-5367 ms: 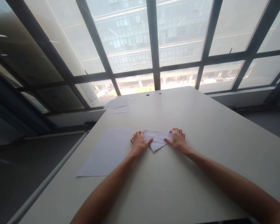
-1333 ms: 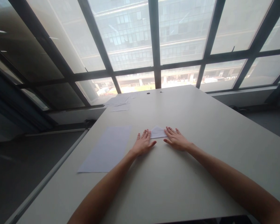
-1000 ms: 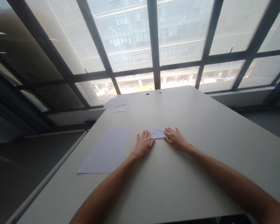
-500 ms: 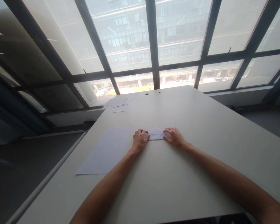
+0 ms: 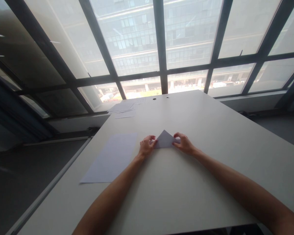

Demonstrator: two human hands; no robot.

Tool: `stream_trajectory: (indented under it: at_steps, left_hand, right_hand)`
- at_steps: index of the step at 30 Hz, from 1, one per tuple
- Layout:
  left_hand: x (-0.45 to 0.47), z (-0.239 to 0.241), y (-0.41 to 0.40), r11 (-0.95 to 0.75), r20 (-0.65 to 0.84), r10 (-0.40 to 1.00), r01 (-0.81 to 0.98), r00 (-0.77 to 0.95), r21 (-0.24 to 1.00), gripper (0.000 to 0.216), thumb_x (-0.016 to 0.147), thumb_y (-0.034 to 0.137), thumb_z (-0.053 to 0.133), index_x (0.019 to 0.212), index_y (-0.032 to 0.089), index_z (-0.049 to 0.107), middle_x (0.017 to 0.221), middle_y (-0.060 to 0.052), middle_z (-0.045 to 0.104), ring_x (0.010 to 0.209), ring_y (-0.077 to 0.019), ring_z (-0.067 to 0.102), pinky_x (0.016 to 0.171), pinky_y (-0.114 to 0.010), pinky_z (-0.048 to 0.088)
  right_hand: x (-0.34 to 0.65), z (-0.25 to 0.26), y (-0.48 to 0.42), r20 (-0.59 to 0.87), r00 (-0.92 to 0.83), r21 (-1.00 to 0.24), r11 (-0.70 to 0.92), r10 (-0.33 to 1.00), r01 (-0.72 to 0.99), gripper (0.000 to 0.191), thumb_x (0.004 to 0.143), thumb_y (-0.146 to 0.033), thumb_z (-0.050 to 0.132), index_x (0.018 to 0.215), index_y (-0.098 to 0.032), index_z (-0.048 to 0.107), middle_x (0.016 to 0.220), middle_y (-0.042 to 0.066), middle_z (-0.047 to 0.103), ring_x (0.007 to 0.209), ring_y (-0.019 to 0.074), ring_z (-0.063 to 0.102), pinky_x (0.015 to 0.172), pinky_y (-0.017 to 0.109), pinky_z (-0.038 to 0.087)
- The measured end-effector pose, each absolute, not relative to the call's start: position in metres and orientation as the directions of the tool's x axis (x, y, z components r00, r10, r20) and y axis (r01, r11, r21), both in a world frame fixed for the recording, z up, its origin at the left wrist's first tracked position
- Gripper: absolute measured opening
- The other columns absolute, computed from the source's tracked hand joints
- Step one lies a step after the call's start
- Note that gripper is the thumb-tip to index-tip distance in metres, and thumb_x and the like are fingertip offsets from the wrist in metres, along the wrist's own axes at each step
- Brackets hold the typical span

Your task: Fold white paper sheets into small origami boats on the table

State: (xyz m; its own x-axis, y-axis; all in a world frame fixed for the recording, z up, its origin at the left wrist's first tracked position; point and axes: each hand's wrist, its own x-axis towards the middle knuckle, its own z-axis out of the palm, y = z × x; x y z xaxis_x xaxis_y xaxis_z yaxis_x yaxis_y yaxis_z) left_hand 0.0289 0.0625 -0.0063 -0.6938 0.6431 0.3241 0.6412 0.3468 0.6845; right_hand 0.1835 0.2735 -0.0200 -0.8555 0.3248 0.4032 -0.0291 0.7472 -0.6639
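A small folded white paper [image 5: 165, 140], triangular with its point away from me, is tipped up off the pale table [image 5: 198, 182]. My left hand [image 5: 147, 147] pinches its left corner with curled fingers. My right hand [image 5: 184, 144] pinches its right corner the same way. Both forearms stretch forward from the near edge of the table.
A flat white sheet [image 5: 111, 156] lies left of my left hand, near the table's left edge. Several loose sheets [image 5: 123, 109] lie at the far left corner. Two small dark holes [image 5: 160, 97] mark the far edge. Large windows rise beyond the table.
The paper was folded into a smaller triangle. My hands went from lying flat beside it to pinching its two corners, and its far point has lifted off the table.
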Motion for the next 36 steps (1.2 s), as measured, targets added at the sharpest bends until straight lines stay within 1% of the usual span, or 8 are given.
stream_trajectory:
  at_steps: [4, 11, 16, 19, 21, 24, 30, 36]
  left_hand:
    - [0.029, -0.004, 0.06, 0.17, 0.305, 0.68, 0.548, -0.666, 0.819, 0.044, 0.076, 0.047, 0.073, 0.11, 0.02, 0.07, 0.104, -0.009, 0.073, 0.095, -0.0252, 0.068, 0.089, -0.038, 0.051]
    - [0.031, -0.002, 0.063, 0.039, 0.281, 0.664, 0.407, -0.693, 0.913, 0.03, 0.07, 0.042, 0.078, 0.086, 0.017, 0.075, 0.082, -0.005, 0.074, 0.077, -0.0217, 0.067, 0.075, -0.033, 0.052]
    - [0.03, 0.003, 0.06, -0.03, 0.306, 0.65, 0.379, -0.696, 0.925, 0.032, 0.073, 0.044, 0.077, 0.088, 0.016, 0.075, 0.092, -0.007, 0.073, 0.088, -0.0224, 0.067, 0.082, -0.034, 0.051]
    - [0.032, 0.004, 0.061, -0.059, 0.323, 0.523, 0.345, -0.789, 0.937, 0.047, 0.073, 0.044, 0.079, 0.111, 0.019, 0.069, 0.121, -0.01, 0.064, 0.109, -0.0231, 0.062, 0.093, -0.033, 0.049]
    - [0.035, 0.003, 0.064, -0.144, 0.218, 0.427, 0.172, -0.877, 0.974, 0.07, 0.074, 0.043, 0.079, 0.136, 0.025, 0.05, 0.136, -0.012, 0.053, 0.117, -0.0223, 0.058, 0.098, -0.033, 0.048]
    - [0.046, 0.0, 0.069, -0.284, 0.001, 0.505, -0.166, -0.863, 0.944, 0.088, 0.076, 0.043, 0.079, 0.147, 0.03, 0.027, 0.136, -0.013, 0.052, 0.117, -0.0214, 0.06, 0.1, -0.036, 0.049]
    - [0.08, 0.004, 0.075, -0.2, -0.045, 0.826, -0.367, -0.561, 0.909, 0.043, 0.083, 0.046, 0.072, 0.118, 0.026, 0.059, 0.13, -0.01, 0.06, 0.114, -0.0215, 0.062, 0.096, -0.034, 0.052]
    - [0.085, 0.001, 0.08, -0.262, -0.054, 0.775, -0.398, -0.63, 0.879, 0.027, 0.076, 0.033, 0.08, 0.092, 0.014, 0.07, 0.088, -0.005, 0.068, 0.075, -0.0106, 0.062, 0.071, -0.021, 0.051]
  right_hand:
    - [0.184, -0.014, 0.27, 0.452, -0.823, -0.774, 0.611, 0.346, -0.168, 0.018, 0.078, -0.025, 0.063, 0.095, -0.02, 0.061, 0.09, 0.004, 0.068, 0.086, 0.0212, 0.065, 0.079, 0.034, 0.05]
    - [0.189, -0.003, 0.266, 0.594, -0.722, -0.7, 0.67, 0.354, -0.248, 0.02, 0.081, -0.03, 0.065, 0.099, -0.021, 0.065, 0.101, 0.007, 0.067, 0.092, 0.0223, 0.062, 0.082, 0.035, 0.05]
    - [0.182, -0.013, 0.276, 0.515, -0.707, -0.823, 0.51, 0.486, -0.249, 0.028, 0.079, -0.04, 0.069, 0.096, -0.017, 0.067, 0.088, 0.006, 0.069, 0.079, 0.021, 0.062, 0.066, 0.032, 0.051]
    - [0.179, -0.017, 0.277, 0.484, -0.683, -0.868, 0.402, 0.547, -0.292, 0.03, 0.076, -0.042, 0.072, 0.091, -0.016, 0.068, 0.078, 0.003, 0.066, 0.069, 0.0181, 0.06, 0.06, 0.03, 0.051]
    - [0.178, -0.015, 0.274, 0.47, -0.651, -0.882, 0.344, 0.596, -0.322, 0.032, 0.075, -0.043, 0.074, 0.092, -0.017, 0.067, 0.075, 0.002, 0.065, 0.064, 0.0171, 0.06, 0.058, 0.031, 0.053]
    - [0.178, -0.01, 0.267, 0.457, -0.626, -0.888, 0.288, 0.632, -0.357, 0.032, 0.074, -0.042, 0.075, 0.094, -0.018, 0.066, 0.075, 0.002, 0.065, 0.062, 0.0164, 0.061, 0.057, 0.032, 0.056]
    - [0.18, -0.004, 0.24, 0.489, -0.641, -0.867, 0.251, 0.591, -0.43, 0.029, 0.077, -0.041, 0.075, 0.095, -0.021, 0.065, 0.083, 0.003, 0.065, 0.069, 0.0183, 0.063, 0.061, 0.036, 0.06]
    - [0.188, 0.002, 0.223, 0.43, -0.759, -0.881, 0.044, 0.488, -0.47, 0.043, 0.082, -0.056, 0.067, 0.108, -0.021, 0.065, 0.091, 0.006, 0.068, 0.074, 0.0195, 0.065, 0.065, 0.035, 0.057]
